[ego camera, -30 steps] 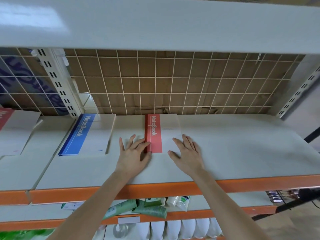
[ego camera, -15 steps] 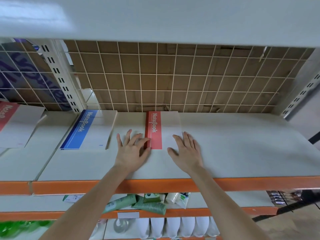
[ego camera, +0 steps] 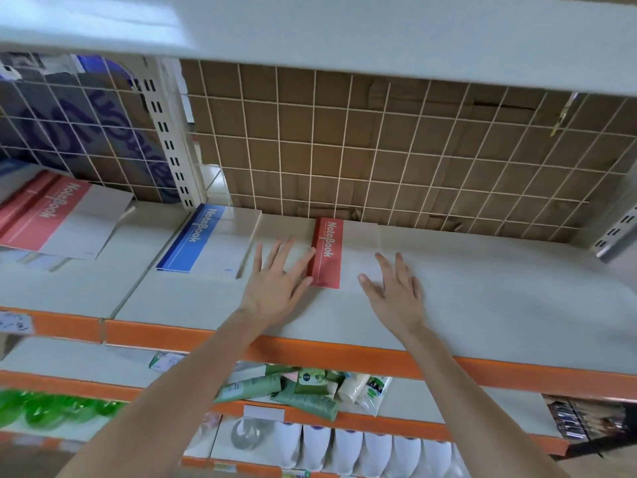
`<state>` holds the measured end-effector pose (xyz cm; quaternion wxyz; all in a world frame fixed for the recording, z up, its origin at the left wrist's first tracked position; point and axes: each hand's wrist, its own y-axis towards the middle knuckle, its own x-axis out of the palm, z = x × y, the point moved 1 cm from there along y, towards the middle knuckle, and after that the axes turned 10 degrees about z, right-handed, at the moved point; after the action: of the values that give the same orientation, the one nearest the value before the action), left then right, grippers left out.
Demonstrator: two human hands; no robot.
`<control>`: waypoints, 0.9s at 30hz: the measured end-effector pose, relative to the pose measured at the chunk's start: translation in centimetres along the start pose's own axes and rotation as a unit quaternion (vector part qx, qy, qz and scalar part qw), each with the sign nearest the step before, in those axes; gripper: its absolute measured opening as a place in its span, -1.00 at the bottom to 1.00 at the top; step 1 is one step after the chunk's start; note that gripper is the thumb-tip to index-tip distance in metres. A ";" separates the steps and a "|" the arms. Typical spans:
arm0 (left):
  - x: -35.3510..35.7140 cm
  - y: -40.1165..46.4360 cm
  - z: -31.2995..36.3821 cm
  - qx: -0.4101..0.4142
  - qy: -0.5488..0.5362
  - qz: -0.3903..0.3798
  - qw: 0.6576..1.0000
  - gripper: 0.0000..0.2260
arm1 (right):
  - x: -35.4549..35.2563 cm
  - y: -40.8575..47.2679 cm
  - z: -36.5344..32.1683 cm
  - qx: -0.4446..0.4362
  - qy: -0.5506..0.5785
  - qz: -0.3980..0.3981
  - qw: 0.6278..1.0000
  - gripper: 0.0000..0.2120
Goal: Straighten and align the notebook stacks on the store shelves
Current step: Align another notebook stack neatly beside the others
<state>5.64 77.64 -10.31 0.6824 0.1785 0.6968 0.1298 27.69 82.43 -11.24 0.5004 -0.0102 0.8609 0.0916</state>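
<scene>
Both hands lie flat with fingers straight and spread wide, holding nothing: the left hand (ego camera: 275, 284) has its index finger and thumb against the red spine edge of the red-banded notebook stack (ego camera: 344, 257), while the right hand (ego camera: 396, 288) rests palm down at the stack's 4 o'clock corner, on or just beside its pale cover; the cover and shelf are so alike in colour that the border there cannot be told. Bracketing the stack from both sides looks like a way to square its edges and slide it toward the back without lifting it. The stack sits at 12 o'clock from the hands, its far end near the wire grid back panel (ego camera: 396, 160) with brown cardboard behind. At 10 o'clock lies a blue-banded notebook stack (ego camera: 206, 243), angled slightly, and far off at 9 o'clock another red stack (ego camera: 51, 219), visibly fanned and probably next to need attention. All rest on a pale shelf (ego camera: 499, 298) with an orange front lip; lower shelves carry green tubes (ego camera: 275, 391) and white bottles (ego camera: 344, 450).
</scene>
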 end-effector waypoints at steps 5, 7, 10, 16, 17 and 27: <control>-3.8 -1.0 -5.6 0.010 -0.026 0.070 0.997 -0.60 | -0.7 0.7 -4.1 -0.034 -0.009 0.035 0.999 -0.44; -5.3 -1.7 -9.1 -0.009 -0.016 0.085 0.996 -0.61 | -0.1 0.7 -7.9 -0.080 0.014 0.049 0.996 -0.45; -7.3 -3.2 -15.3 -0.028 0.027 0.077 0.996 -0.55 | 2.2 0.2 -14.6 -0.145 0.041 0.052 0.987 -0.42; -8.3 -8.3 -29.6 -0.080 0.104 0.014 0.991 -0.52 | 10.5 -2.2 -28.7 -0.231 0.050 -0.015 0.972 -0.35; -8.0 -9.2 -31.9 -0.093 0.114 -0.012 0.989 -0.51 | 12.1 -2.6 -30.9 -0.231 0.045 -0.032 0.971 -0.33; -7.0 -9.5 -44.4 -0.050 0.189 -0.132 0.972 -0.39 | 22.0 -3.0 -42.9 -0.213 -0.014 -0.055 0.975 -0.29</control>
<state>-39.30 68.90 -6.42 0.5575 0.0225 0.8232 0.1047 -19.83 73.89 -10.04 0.5028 -0.1629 0.8126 0.2457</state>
